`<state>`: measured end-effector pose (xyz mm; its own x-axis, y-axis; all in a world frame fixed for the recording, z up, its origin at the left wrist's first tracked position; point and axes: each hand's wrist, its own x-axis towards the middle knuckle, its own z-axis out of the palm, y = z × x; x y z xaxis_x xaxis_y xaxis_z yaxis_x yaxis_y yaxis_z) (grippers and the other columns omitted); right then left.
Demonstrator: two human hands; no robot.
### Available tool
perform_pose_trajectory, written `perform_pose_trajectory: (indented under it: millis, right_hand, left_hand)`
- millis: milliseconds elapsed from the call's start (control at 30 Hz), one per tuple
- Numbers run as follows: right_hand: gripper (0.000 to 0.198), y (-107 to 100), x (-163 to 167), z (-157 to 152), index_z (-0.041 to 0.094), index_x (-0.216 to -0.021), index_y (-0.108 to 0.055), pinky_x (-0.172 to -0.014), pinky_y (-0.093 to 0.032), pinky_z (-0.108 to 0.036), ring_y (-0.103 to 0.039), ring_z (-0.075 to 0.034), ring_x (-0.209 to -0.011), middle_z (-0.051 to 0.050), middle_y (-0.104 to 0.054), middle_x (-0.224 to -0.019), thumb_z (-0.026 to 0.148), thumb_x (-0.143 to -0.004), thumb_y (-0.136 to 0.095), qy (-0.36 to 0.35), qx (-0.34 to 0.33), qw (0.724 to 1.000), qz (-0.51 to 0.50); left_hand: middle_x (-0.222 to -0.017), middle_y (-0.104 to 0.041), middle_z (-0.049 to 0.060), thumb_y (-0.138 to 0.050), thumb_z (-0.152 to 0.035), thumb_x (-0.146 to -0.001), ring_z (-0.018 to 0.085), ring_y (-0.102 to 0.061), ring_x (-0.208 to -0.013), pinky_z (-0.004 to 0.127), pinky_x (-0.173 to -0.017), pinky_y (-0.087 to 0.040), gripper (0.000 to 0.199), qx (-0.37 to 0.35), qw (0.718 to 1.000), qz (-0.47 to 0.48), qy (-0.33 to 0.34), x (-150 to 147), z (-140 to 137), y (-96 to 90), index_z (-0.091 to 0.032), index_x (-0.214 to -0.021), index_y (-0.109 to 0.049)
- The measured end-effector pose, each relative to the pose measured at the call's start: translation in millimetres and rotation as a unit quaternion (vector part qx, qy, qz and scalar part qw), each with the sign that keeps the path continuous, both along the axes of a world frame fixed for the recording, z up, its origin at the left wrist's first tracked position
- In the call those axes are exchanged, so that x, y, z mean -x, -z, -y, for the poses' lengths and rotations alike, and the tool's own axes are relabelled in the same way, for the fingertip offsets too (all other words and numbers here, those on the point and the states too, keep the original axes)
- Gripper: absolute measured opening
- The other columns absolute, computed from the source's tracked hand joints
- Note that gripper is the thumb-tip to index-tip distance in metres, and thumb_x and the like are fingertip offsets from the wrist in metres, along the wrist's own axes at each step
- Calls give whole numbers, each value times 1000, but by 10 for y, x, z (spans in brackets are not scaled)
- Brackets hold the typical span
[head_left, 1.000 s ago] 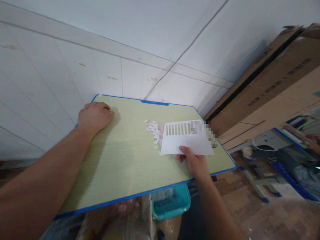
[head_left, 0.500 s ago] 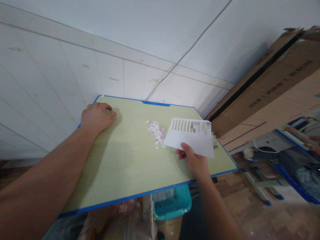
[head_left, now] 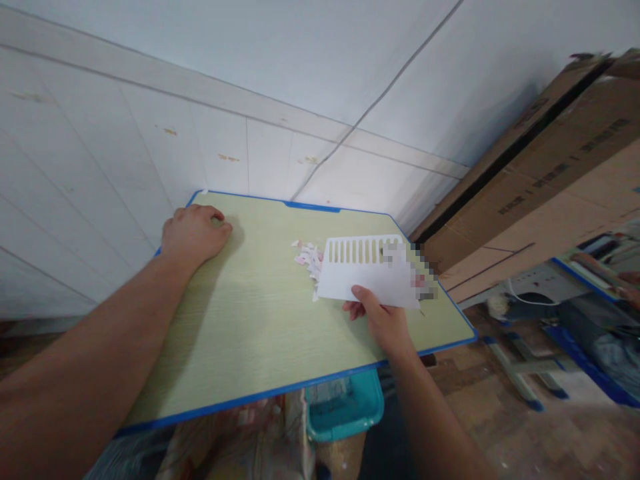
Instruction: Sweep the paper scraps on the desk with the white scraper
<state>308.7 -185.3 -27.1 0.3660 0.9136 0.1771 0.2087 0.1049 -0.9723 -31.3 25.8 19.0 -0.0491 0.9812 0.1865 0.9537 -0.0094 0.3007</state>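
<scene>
My right hand (head_left: 383, 323) pinches a white sheet with a row of long slots (head_left: 363, 280), thumb on top and fingers beneath. The sheet slants over the desk, and part of its right side is blurred out by pixelation. Just left of it lies a small heap of pale pinkish-white paper scraps (head_left: 307, 260), partly covered by the sheet. My left hand (head_left: 195, 230) rests on the desk's far left corner, its fingers loosely curled under with nothing visible in them.
The pale green desk (head_left: 250, 320) has a blue rim and stands against a white panelled wall (head_left: 210, 143). Large cardboard boxes (head_left: 540, 173) lean at the right. A teal basket (head_left: 345, 407) sits below the front edge. Another person's arm (head_left: 595, 267) shows at far right.
My right hand has moved the slotted sheet a little to the left, so it covers more of the paper scraps. My left hand has stayed where it was.
</scene>
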Motion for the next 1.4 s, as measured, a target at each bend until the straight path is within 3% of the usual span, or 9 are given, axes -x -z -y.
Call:
perform_pose_trajectory:
  millis: [100,433,900,1233,1400]
  right_hand:
    - [34,-6,9,0,26,-72,-78,-55,-56,-36,-64,-21,-52,-5,-79,-66,49,-97,-84,9,-16,999,-31]
    - [36,-70,-1,56,27,-64,-73,-54,-55,-36,-62,-21,-51,-4,-73,-60,45,-94,-81,28,-13,999,-26]
    - [37,-219,-65,302,29,-62,-71,-62,-57,-38,-66,-23,-56,-2,-73,-60,41,-96,-79,65,22,998,13]
    - [38,-168,-222,394,30,-59,-72,-64,-61,-40,-66,-25,-56,-3,-72,-59,44,-93,-82,29,22,999,17]
    - [42,-264,-206,462,30,-55,-70,-65,-61,-40,-67,-25,-58,-4,-71,-58,40,-95,-78,18,39,999,-8]
  left_hand:
    - [-171,-71,26,-53,-43,-109,47,-62,-162,68,-137,-52,59,7,1000,3,-7,-27,34,-39,-12,-149,-83]
    - [-171,-71,26,-52,-43,-109,48,-61,-163,68,-137,-51,60,10,1000,2,-2,-19,26,-32,-12,-150,-83]
    - [-169,-73,24,-54,-47,-109,47,-62,-159,68,-136,-52,60,0,1000,10,7,21,-2,7,-14,-149,-84]
    - [-170,-72,25,-54,-47,-110,47,-61,-161,69,-136,-52,60,5,1000,4,5,5,11,-15,-12,-150,-83]
    - [-173,-70,24,-58,-49,-108,47,-61,-161,69,-136,-52,62,16,1000,0,8,8,9,-42,-14,-152,-82]
